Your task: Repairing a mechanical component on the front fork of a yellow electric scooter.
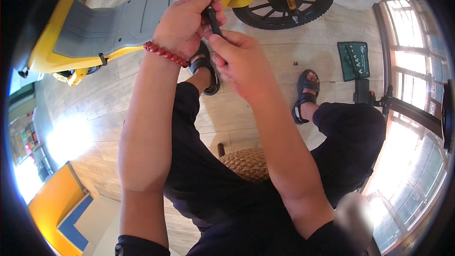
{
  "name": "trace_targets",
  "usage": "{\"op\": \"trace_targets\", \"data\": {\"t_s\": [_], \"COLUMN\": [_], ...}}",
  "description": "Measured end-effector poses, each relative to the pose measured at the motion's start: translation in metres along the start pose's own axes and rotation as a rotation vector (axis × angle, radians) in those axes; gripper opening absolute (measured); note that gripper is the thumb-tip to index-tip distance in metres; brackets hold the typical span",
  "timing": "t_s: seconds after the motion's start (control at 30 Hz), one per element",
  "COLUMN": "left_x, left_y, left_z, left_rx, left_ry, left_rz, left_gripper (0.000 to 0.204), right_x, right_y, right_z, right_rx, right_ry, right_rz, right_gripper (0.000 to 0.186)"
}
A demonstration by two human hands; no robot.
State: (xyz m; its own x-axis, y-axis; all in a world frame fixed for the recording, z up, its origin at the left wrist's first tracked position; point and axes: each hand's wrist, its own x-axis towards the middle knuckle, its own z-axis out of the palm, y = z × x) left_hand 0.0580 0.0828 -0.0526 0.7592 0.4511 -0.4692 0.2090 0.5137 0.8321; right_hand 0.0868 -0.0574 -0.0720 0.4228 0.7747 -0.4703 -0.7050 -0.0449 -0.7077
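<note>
Both my hands are on a black-handled screwdriver (213, 21) in front of a yellow and grey scooter (142, 16). Its metal tip reaches up to a dark recess in the scooter's grey front panel; the exact contact there is too small to tell. My left hand (182, 24), with a red bead bracelet at the wrist, has its fingers curled round the upper part of the tool. Lower down, my right hand (239, 59) pinches the handle's end between thumb and fingers; some of those fingers are slightly blurred.
The scooter's black-tyred wheel (289, 4) stands beyond my hands. Two tiny dark pieces (295, 63) lie on the wooden floor. A green tool pouch (353, 60) is at the right, near the barred window. Under me is a woven stool (246, 163); my sandalled feet are apart.
</note>
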Motion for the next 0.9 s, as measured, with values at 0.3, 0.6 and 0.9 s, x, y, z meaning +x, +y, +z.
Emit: {"op": "trace_targets", "data": {"t_s": [0.3, 0.6, 0.9], "left_x": [0.0, -0.002, -0.003], "left_y": [0.0, 0.003, 0.002], "left_z": [0.001, 0.0, 0.006], "left_rx": [0.059, 0.042, 0.035], "left_ry": [-0.047, -0.04, 0.015], "left_rz": [0.033, -0.02, 0.016], "left_gripper": [0.029, 0.03, 0.029], "right_x": [-0.008, 0.005, 0.001], "right_y": [-0.008, -0.002, -0.004], "right_z": [0.005, -0.011, 0.019], "right_rx": [0.238, 0.498, -0.472], "right_ry": [0.013, -0.185, 0.407], "right_rz": [-0.07, 0.158, -0.527], "right_gripper": [0.023, 0.025, 0.02]}}
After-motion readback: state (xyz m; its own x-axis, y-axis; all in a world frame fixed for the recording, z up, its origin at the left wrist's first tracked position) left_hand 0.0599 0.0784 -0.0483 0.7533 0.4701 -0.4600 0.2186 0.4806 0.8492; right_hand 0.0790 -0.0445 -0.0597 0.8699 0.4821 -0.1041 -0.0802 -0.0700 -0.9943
